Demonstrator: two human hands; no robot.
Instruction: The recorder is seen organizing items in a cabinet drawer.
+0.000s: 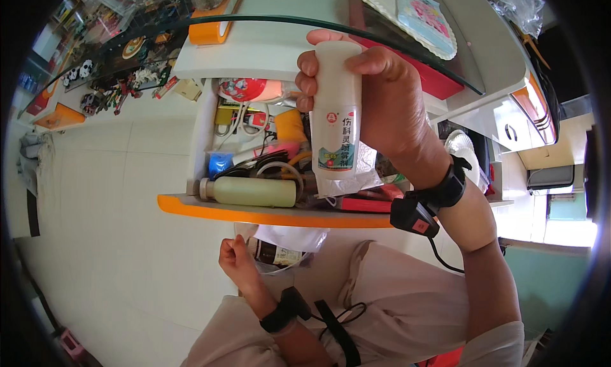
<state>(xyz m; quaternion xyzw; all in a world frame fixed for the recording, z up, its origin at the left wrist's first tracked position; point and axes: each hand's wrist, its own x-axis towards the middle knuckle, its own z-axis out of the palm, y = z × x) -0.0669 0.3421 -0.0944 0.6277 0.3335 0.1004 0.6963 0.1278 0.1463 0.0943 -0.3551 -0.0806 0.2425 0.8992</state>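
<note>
My right hand (pixel 394 95) holds a white plastic spray bottle (pixel 336 128) upright by its capped top, above an open drawer (pixel 281 216) with an orange front edge. In the drawer a pale green bottle (pixel 255 192) lies along the front, with a blue roll (pixel 220 164), white cables (pixel 238 118), an orange item (pixel 289 126), a silver packet (pixel 366 169) and red packages (pixel 365 204) around it. My left hand (pixel 236 262) is curled at the drawer's lower left, beside a clear bag with a dark labelled bottle (pixel 274 252); whether its fingers grip the bag is unclear.
A glass tabletop (pixel 286 19) spans above the drawer, with an orange tape roll (pixel 210 33) under its edge. Small figurines (pixel 114 92) crowd the left shelf. A red box (pixel 429 78) and a patterned packet (pixel 425 21) are at the right. Black wrist devices with cables are on both my arms.
</note>
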